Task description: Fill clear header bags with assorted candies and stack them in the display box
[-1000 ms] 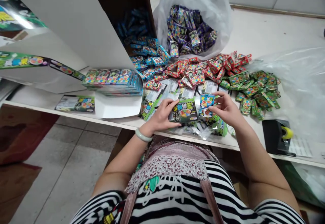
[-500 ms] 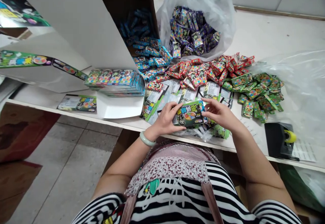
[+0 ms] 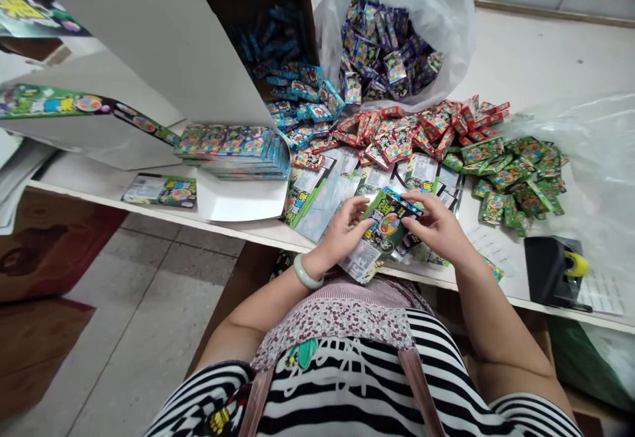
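Both my hands hold a flat printed packet (image 3: 380, 235) over the near edge of the white table (image 3: 520, 60). The packet is green and black, tilted, with a small blue box tucked at its top end. My left hand (image 3: 342, 235) grips its left side, fingers curled. My right hand (image 3: 436, 225) pinches its upper right end. Under my hands lie more flat packets (image 3: 322, 189) spread on the table.
Piles of small boxes lie behind: blue ones (image 3: 302, 103) spilling from a cardboard carton (image 3: 163, 40), purple ones in a plastic bag (image 3: 387, 47), red ones (image 3: 421, 126), green ones (image 3: 516, 172). A stack of filled packets (image 3: 233, 149) sits left. A black tape dispenser (image 3: 553, 272) stands right.
The blue box in my right hand was brought onto the packet. The packet then tilted and came nearer to my body.
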A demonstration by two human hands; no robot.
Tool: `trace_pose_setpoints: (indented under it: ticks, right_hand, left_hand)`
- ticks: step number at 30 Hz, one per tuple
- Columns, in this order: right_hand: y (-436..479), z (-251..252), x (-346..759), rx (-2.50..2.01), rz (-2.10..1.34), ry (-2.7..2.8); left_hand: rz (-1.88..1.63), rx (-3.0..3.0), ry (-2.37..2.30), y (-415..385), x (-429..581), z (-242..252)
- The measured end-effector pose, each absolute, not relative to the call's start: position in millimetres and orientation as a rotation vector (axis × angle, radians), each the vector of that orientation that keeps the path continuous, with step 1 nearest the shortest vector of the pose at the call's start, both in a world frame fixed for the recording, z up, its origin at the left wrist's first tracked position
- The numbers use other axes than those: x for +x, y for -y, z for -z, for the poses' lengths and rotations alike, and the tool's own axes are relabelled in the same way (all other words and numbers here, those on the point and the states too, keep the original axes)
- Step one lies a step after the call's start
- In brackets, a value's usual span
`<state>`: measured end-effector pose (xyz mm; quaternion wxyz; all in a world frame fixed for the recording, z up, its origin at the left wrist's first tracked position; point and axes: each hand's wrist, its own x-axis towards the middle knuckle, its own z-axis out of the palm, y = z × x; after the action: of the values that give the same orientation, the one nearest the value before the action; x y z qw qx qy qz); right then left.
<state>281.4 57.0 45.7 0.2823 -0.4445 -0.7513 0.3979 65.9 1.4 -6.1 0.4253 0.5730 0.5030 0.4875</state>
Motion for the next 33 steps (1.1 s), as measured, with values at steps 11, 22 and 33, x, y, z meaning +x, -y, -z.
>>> trace_pose_setpoints:
  ticks: [11,22,33]
  right_hand:
    - [-43,-33,284,-1.062,-1.005,2.201]
    - [-34,-30,278,-1.102,-1.008,2.223]
    - [9,3,272,-1.269,-1.111,1.412]
  left_hand:
    - [-1.185,1.273,-1.147,39,77,37]
    - [-0.995,1.378,-0.977,26,59,24]
    - [-1.184,1.417,-1.106,14,53,22]
